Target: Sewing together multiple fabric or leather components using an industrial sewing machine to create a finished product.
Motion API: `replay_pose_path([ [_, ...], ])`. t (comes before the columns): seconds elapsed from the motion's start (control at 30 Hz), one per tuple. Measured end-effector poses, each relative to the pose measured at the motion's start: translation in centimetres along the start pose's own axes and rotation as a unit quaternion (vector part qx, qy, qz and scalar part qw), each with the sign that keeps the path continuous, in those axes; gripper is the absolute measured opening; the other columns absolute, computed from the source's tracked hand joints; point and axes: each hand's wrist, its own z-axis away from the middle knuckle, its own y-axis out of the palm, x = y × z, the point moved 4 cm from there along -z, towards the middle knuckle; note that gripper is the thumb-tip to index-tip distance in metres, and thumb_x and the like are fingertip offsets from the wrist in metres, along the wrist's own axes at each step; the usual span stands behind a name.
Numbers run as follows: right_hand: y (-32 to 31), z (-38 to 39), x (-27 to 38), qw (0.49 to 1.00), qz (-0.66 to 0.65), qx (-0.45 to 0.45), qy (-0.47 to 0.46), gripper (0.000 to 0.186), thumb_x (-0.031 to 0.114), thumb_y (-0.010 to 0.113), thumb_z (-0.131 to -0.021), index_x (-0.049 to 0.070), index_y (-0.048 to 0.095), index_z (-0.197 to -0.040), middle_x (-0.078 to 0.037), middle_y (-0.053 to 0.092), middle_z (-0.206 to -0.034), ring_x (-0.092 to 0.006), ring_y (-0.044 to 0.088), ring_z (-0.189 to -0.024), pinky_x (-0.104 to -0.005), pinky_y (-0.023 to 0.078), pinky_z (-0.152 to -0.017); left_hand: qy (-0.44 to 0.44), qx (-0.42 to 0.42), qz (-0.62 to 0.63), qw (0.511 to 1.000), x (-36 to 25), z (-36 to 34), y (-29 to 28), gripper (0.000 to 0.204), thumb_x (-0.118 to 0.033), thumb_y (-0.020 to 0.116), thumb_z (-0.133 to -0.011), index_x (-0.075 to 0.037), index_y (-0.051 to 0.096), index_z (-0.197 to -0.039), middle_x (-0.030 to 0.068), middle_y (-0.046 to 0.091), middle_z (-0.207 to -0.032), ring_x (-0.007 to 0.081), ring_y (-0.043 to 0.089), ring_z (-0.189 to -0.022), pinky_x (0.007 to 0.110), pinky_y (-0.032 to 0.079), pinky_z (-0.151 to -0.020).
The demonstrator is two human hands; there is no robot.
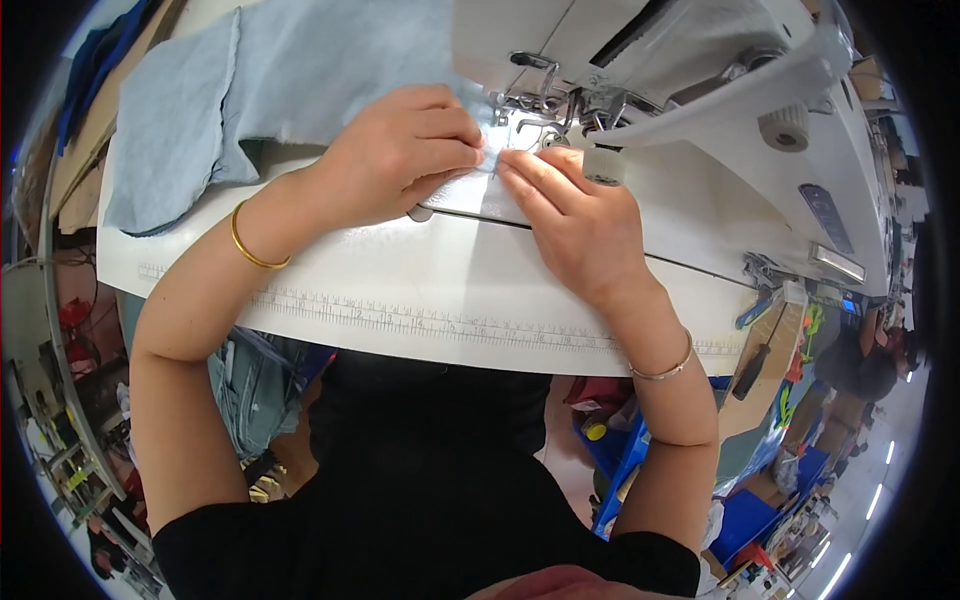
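A light blue piece of fabric (320,75) spreads over the left and back of the white sewing machine table, with a seam running across its left part. Its right end reaches the presser foot area of the white sewing machine (740,120). My left hand (405,150) is closed on that end, fingertips pinching the edge just in front of the needle area. Close to it on the right, my right hand (580,215) presses its fingertips together at the same fabric edge; its thumb is hidden. The needle itself is too small to make out.
A printed ruler strip (400,318) runs along the table's front edge (440,362). At the right end lies a screwdriver with a dark handle (750,372). Blue bins (625,465) stand below on the right. Another person (865,360) sits far right.
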Motion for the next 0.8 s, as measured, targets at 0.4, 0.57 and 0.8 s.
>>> replay_pose_path([
  [0.4,0.7,-0.7,-0.8,0.989,0.122,0.063,0.055,0.050,0.002,0.066,-0.082,0.014,0.070,-0.131,0.002,0.071,-0.124,-0.0212,0.068,-0.111,-0.0378,0.051,-0.095,-0.023,-0.007,0.009,1.000,3.1,-0.5,-0.1,0.013,-0.005,0.078,-0.079,-0.005,0.073,-0.092,0.0041,0.072,-0.097,0.0282,0.064,-0.093,0.039,0.055,-0.079],
  [0.57,0.4,-0.9,-1.2,0.989,0.094,0.072,0.086,0.051,0.005,0.064,-0.084,0.015,0.069,-0.134,-0.002,0.071,-0.121,-0.0274,0.065,-0.113,-0.0415,0.049,-0.098,-0.030,-0.005,-0.023,0.999,3.8,-0.8,-0.4,0.010,-0.009,0.076,-0.084,-0.005,0.076,-0.093,0.0064,0.074,-0.097,0.0296,0.065,-0.095,0.040,0.054,-0.079],
  [0.8,1.1,3.2,0.2,0.981,-0.023,0.024,0.190,0.033,0.007,0.062,-0.085,-0.001,0.066,-0.117,-0.016,0.066,-0.117,-0.0327,0.060,-0.119,-0.0449,0.047,-0.107,-0.136,0.059,-0.040,0.988,6.2,0.2,1.7,0.015,-0.016,0.069,-0.096,-0.004,0.076,-0.090,0.0208,0.066,-0.072,0.0396,0.060,-0.057,0.046,0.046,-0.053],
])
